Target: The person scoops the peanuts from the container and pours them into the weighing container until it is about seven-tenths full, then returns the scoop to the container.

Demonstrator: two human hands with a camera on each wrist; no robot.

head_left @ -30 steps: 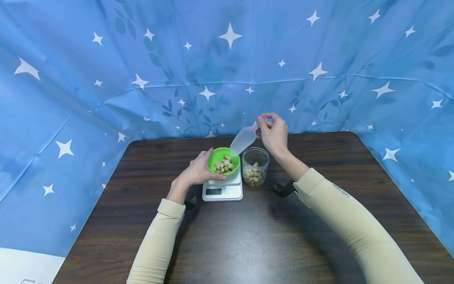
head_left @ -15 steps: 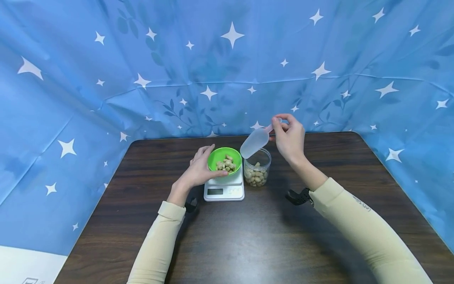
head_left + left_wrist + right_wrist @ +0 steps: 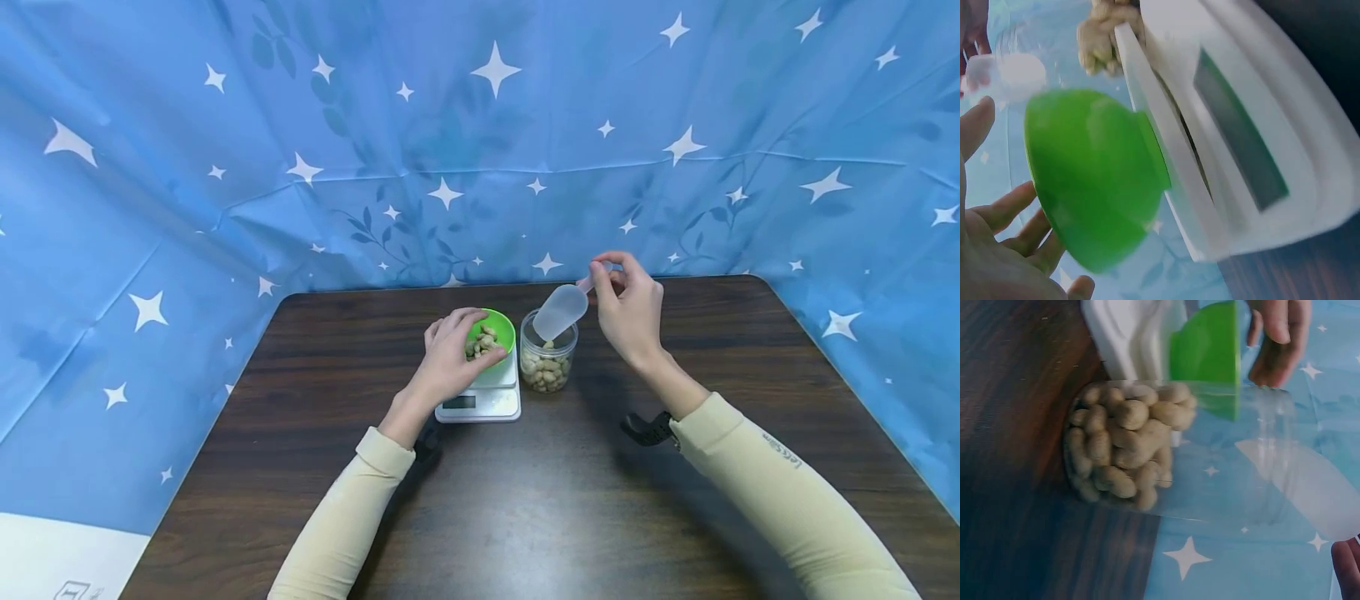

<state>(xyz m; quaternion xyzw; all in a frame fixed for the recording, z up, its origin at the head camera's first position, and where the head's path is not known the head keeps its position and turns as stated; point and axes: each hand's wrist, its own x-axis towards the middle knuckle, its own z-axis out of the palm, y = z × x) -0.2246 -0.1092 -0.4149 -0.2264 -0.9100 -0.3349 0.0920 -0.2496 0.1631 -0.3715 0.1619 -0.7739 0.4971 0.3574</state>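
Where scale (image 3: 480, 402) stands, starry backdrop (image 3: 480, 142) rises behind.

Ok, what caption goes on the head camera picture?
Left hand over green bowl on scale; right hand holds scoop above peanut jar.

No legible text: right sleeve (image 3: 780, 479) print too small, scale (image 3: 480, 400) display blurred.

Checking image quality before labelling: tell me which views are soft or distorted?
Head view: sharp, evenly lit, wide-angle bowing at the edges. Left wrist view: green bowl and scale blurred, too close. Right wrist view: peanuts in the jar slightly soft; scoop hazy.
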